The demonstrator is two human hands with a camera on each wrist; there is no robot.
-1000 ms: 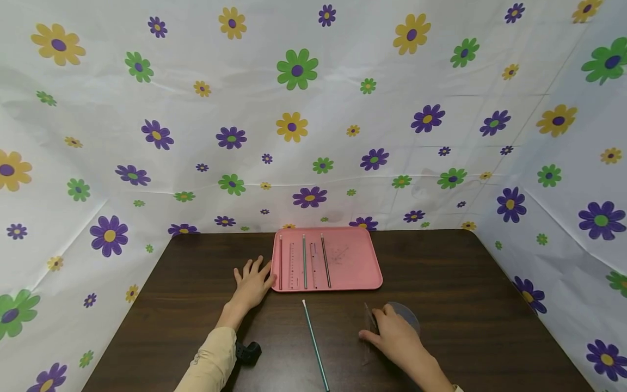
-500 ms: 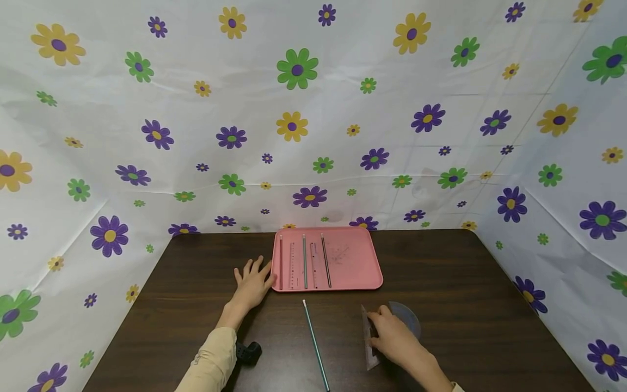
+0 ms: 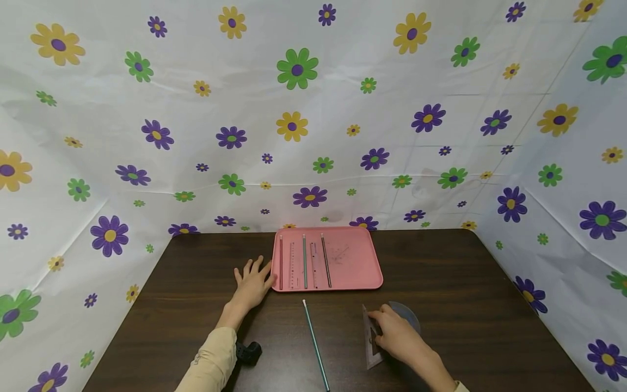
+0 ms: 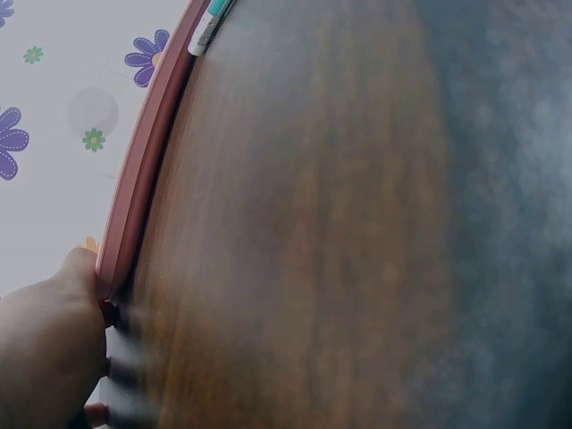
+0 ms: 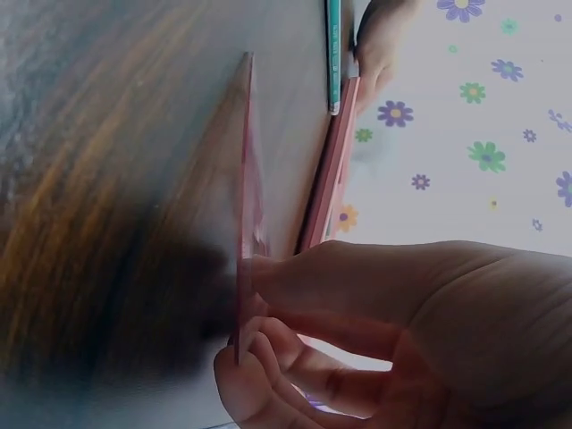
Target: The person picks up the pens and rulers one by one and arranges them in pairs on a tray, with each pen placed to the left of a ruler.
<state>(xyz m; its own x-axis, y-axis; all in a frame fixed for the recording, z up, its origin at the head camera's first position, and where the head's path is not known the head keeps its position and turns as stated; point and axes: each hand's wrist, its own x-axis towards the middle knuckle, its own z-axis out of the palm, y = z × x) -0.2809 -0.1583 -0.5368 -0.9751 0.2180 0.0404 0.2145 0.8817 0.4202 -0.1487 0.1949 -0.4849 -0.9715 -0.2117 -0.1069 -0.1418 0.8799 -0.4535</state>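
My right hand [image 3: 399, 335] pinches a clear, pinkish set square [image 3: 370, 340] between thumb and fingers, close over the table at the front right. Edge-on, the set square [image 5: 246, 179] looks like a thin sheet in the right wrist view. Partly behind that hand lies a clear, rounded protractor [image 3: 406, 314]. My left hand [image 3: 252, 286] has its fingers spread, with the thumb at the front left corner of the pink tray [image 3: 355, 272]. In the left wrist view that hand [image 4: 49, 344] touches the tray's rim [image 4: 147, 161].
Inside the tray, pencils [image 3: 305, 261] and clear rulers [image 3: 292, 265] lie side by side in its left half. A loose teal pencil [image 3: 315, 345] lies on the dark wooden table [image 3: 455, 283] between my arms. A flowered cloth [image 3: 196, 120] hangs behind the table.
The set square has turned in my right hand so more of its flat face shows in the head view. My left hand and the tray stay put.
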